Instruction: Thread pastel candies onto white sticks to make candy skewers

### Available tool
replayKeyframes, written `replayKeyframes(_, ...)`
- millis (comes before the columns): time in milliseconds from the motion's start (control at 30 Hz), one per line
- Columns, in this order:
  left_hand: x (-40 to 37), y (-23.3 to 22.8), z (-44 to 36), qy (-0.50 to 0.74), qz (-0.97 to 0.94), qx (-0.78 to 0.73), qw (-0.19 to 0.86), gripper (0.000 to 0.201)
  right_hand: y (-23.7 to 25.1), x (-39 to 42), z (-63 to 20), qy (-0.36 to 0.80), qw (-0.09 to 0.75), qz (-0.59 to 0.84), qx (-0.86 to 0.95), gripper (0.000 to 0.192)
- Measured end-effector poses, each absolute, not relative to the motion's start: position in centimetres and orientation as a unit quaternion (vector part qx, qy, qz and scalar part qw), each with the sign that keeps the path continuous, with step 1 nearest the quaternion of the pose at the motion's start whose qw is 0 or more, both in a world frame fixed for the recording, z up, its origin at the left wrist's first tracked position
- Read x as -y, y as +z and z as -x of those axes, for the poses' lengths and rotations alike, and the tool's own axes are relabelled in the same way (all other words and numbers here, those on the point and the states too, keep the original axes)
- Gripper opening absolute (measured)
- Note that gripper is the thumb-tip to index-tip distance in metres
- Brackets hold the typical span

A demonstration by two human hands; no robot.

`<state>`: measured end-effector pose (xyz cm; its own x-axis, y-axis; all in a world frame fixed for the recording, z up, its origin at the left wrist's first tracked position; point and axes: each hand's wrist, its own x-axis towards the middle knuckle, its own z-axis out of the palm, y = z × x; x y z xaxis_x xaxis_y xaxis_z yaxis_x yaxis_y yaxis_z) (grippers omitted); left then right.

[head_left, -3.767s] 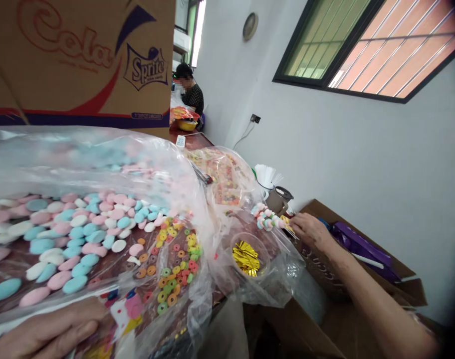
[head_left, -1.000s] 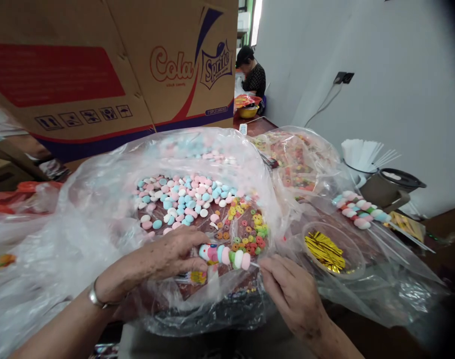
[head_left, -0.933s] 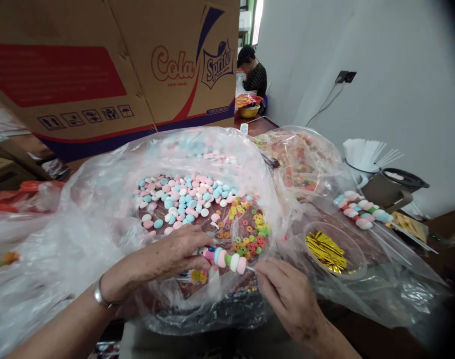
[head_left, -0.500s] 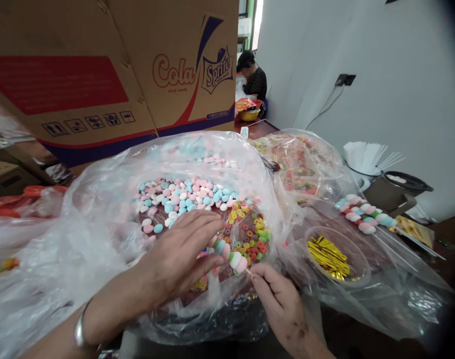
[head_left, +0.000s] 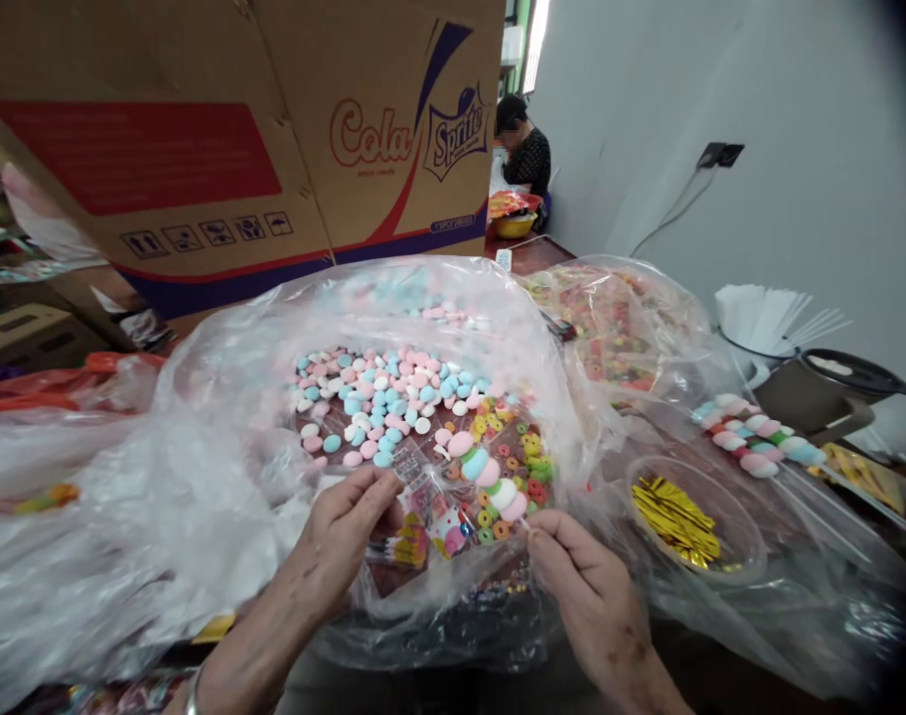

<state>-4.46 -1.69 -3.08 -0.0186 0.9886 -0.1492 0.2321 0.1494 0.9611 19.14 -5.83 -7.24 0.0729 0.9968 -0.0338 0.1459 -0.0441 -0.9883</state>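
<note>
My right hand (head_left: 579, 576) pinches the stick of a candy skewer (head_left: 487, 475) threaded with pink, blue, green and white marshmallow discs, tilted up to the left. My left hand (head_left: 345, 526) grips a small clear printed wrapper bag (head_left: 423, 511) just left of the skewer's lower end. Both hands work over a large open plastic bag (head_left: 222, 447) holding pastel marshmallow discs (head_left: 378, 397) and coloured ring candies (head_left: 520, 457).
A big Cola/Sprite cardboard box (head_left: 236, 139) stands behind the bag. To the right lie a clear cup of gold twist ties (head_left: 677, 516), finished skewers (head_left: 758, 442), a second candy bag (head_left: 609, 333), white sticks (head_left: 766, 318) and a dark pot (head_left: 832, 392). Another person (head_left: 524, 149) sits far back.
My left hand has left the skewer's tip and taken the printed wrapper bag. My right hand has tilted the skewer up and moved it to the right.
</note>
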Motion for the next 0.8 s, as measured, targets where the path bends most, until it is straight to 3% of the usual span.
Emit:
replayKeyframes(300, 2.0, -4.5, 3.6, 0.366, -0.546, -0.555, 0.51, 0.026, -7.5, 6.4, -19.2, 0.457, 0.442, 0.55, 0.542, 0.035)
replayKeyframes(400, 1.4, -4.2, 4.0, 0.369, -0.579, -0.566, 0.457, 0.02, -7.8, 6.5, -19.9, 0.444, 0.438, 0.558, 0.547, 0.033)
replayKeyframes(500, 0.4, -4.3, 5.0, 0.321, -0.678, -0.567, 0.34, 0.015, -7.8, 6.7, -21.1, 0.424, 0.432, 0.573, 0.553, 0.032)
replayKeyframes(633, -1.0, -5.2, 5.6, 0.215, -0.884, -0.385, 0.156, 0.035, -7.6, 7.0, -22.5, 0.399, 0.414, 0.589, 0.568, 0.033)
replayKeyframes(800, -2.2, -4.8, 4.8, 0.112, -0.954, -0.259, 0.102, 0.06, -7.7, 7.3, -22.8, 0.387, 0.419, 0.586, 0.575, 0.034)
